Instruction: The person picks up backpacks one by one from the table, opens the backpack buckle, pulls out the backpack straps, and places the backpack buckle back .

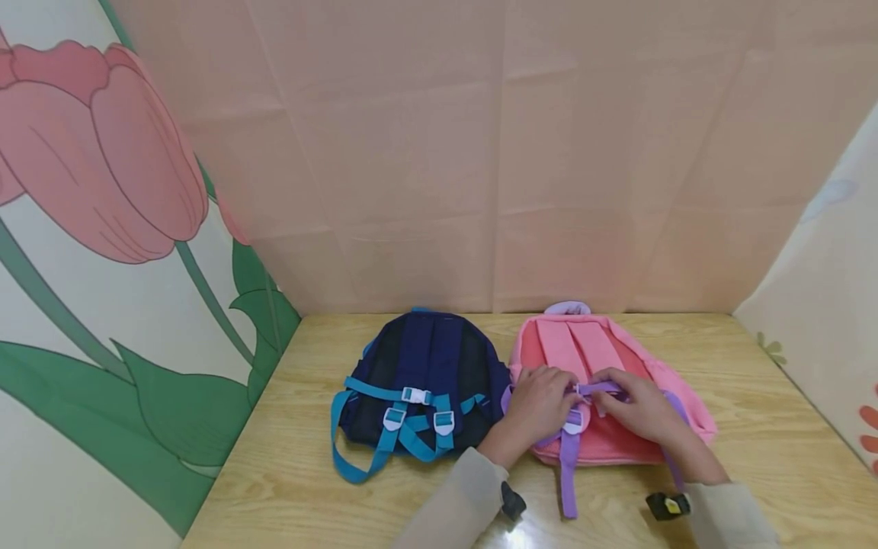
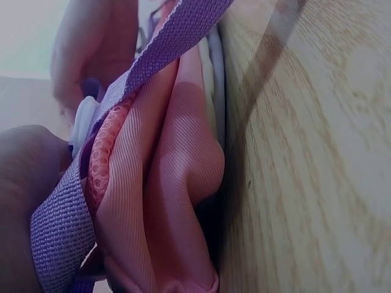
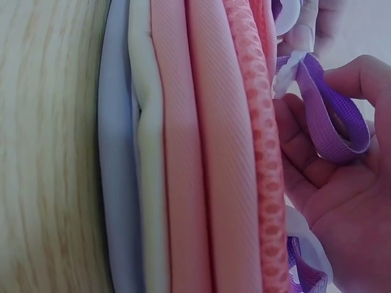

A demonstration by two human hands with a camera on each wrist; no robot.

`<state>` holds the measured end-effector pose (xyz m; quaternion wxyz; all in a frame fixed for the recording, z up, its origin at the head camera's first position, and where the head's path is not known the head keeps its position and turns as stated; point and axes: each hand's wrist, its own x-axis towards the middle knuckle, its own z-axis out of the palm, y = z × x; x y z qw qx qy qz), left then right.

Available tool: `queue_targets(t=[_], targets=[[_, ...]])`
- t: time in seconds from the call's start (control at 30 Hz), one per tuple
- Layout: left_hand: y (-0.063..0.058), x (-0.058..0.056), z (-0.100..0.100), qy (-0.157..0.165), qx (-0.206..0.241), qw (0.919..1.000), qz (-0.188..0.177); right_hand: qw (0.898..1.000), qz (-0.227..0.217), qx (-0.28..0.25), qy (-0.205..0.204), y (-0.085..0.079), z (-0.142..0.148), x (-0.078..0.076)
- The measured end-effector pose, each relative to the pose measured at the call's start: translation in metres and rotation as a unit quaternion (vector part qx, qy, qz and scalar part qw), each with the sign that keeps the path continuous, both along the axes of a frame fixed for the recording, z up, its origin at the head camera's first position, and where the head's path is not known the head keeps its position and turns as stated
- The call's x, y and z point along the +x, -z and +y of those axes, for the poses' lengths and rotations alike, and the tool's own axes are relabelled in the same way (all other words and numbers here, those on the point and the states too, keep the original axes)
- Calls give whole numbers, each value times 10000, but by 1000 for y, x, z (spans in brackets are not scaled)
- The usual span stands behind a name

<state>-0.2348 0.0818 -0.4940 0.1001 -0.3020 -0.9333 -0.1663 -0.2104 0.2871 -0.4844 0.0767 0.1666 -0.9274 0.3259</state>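
Note:
A pink backpack (image 1: 620, 347) lies with its strap side up on the table, and both hands work over its middle. My left hand (image 1: 538, 404) pinches a small white plastic buckle (image 3: 287, 73) on the purple chest strap. Facing it from the right, my right hand (image 1: 641, 404) holds the purple strap (image 3: 336, 116), which makes a loop between thumb and fingers right beside the buckle. Below the hands sits a white strap adjuster (image 1: 574, 422), its loose purple tail (image 1: 568, 476) hanging toward the front. In the left wrist view, purple webbing (image 2: 156, 58) crosses the bag's side.
Left of the pink bag, close against it, lies a navy backpack (image 1: 432, 343) with teal straps (image 1: 350, 465) and a white chest buckle (image 1: 415, 396) joined across it. A wooden table (image 1: 274, 488) carries both bags. Behind rises a plain pinkish backdrop (image 1: 446, 152); a tulip-printed sheet (image 1: 62, 305) stands at left.

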Motion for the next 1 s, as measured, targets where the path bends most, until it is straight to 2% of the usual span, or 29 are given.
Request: queue_targets(t=[0.23, 0.4, 0.67, 0.8, 1.0], targets=[[1, 0, 0, -31, -18, 10000, 86, 9997, -117, 23, 224, -3, 2, 1], [1, 0, 0, -40, -51, 10000, 64, 9993, -46, -139, 349, -7, 3, 3], [-1, 0, -1, 9, -43, 10000, -45, 9976, -76, -654, 235, -10, 6, 4], [-3, 0, -1, 24, -18, 9999, -105, 9978, -122, -605, 235, -12, 9, 4], [-3, 0, 0, -8, 19, 9997, -255, 9981, 54, -598, 143, -12, 14, 6]])
